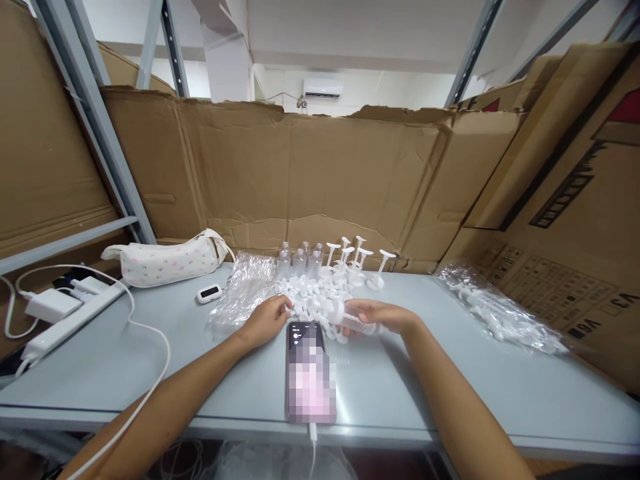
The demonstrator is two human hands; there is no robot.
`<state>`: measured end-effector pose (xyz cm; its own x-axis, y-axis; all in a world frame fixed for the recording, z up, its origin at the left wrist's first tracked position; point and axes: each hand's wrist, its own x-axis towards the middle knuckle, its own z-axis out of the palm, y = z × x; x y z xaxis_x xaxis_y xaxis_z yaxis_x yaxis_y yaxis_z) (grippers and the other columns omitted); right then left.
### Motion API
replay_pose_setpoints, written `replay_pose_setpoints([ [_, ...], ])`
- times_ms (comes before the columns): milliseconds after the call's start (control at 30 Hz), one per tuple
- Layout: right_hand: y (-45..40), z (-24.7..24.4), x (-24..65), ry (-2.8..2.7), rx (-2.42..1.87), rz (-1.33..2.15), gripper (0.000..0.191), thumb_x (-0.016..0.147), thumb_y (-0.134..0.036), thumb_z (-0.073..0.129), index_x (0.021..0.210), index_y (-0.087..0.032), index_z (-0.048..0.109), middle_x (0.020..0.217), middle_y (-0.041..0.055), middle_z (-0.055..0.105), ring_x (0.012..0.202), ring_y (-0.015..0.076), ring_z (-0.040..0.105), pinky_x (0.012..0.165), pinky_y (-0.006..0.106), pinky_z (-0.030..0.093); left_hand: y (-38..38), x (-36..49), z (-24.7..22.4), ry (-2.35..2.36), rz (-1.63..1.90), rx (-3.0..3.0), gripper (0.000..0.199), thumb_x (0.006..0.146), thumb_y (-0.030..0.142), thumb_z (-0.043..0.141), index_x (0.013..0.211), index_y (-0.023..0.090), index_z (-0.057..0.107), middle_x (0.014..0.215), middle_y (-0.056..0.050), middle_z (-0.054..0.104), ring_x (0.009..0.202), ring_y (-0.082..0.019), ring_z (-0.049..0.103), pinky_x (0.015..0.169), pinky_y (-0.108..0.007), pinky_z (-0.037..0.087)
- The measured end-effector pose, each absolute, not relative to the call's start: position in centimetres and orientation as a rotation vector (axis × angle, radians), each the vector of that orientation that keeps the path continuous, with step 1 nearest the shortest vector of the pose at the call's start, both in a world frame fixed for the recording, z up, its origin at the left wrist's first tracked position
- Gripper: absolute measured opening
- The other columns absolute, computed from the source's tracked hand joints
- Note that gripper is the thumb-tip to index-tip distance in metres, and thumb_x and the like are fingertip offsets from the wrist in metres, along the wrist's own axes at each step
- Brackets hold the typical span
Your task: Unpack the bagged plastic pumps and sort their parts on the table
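Note:
Near the middle of the grey table [230, 380], my right hand [370, 315] is wrapped round a clear plastic tube [361, 325] with a white end, lying on its side. My left hand [267, 319] rests at the left edge of a pile of small white plastic pieces [313, 293], its fingers curled together; whatever they pinch is too small to make out. Clear bottles [299, 261] stand behind the pile. White stemmed pieces with round bases [376, 281] stand to their right. A phone [311, 380] with a partly blurred screen lies in front of the pile.
Clear plastic bags lie left [245, 290] and right [500, 313]. At the left are a white device [209, 294], a patterned pouch [167, 261] and a power strip [75, 320]; a white cable crosses above my left forearm. Cardboard [320, 167] walls the back.

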<state>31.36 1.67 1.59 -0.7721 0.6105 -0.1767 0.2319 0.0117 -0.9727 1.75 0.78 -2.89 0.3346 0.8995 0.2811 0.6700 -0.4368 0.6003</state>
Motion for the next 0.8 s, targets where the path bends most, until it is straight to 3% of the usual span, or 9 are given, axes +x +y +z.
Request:
replay_pose_setpoints([
  [300,2.4,0.7,30.8,-1.928,-0.820,1.779,0.047,0.071,-0.053,0.066,0.102,-0.018,0.061,0.108,0.0097,0.065,0.098,0.0237,0.062,0.090,0.039,0.045,0.7,1.9,-2.9,1.366,0.841,2.189,0.015,0.082,0.026,0.048,0.091,0.020,0.058,0.081,-0.001,0.055,0.066,-0.015,0.050,0.064,-0.028,0.041],
  [533,2.3,0.4,31.4,-1.912,-0.690,1.902,0.061,0.067,-0.056,0.069,0.110,-0.015,0.059,0.107,0.0132,0.066,0.101,0.0280,0.061,0.087,0.041,0.046,0.7,1.8,-2.9,1.360,0.838,2.214,0.016,0.083,0.024,0.047,0.092,0.020,0.059,0.082,-0.001,0.055,0.066,-0.015,0.051,0.066,-0.028,0.041],
  [667,2.1,0.3,30.7,-1.939,-0.662,2.056,0.051,0.067,-0.047,0.073,0.106,-0.016,0.062,0.099,0.0099,0.067,0.096,0.0250,0.063,0.083,0.036,0.047,0.8,1.8,-3.0,1.361,0.838,2.214,0.016,0.083,0.025,0.047,0.091,0.020,0.059,0.082,-0.002,0.056,0.067,-0.015,0.052,0.066,-0.028,0.042],
  [800,2.2,0.1,30.2,-1.931,-0.743,1.994,0.052,0.065,-0.047,0.075,0.105,-0.016,0.062,0.095,0.0073,0.067,0.090,0.0214,0.064,0.080,0.031,0.047,0.8,1.8,-3.1,1.346,0.843,2.236,0.016,0.083,0.023,0.046,0.091,0.020,0.060,0.084,-0.002,0.057,0.070,-0.016,0.053,0.068,-0.029,0.042],
])
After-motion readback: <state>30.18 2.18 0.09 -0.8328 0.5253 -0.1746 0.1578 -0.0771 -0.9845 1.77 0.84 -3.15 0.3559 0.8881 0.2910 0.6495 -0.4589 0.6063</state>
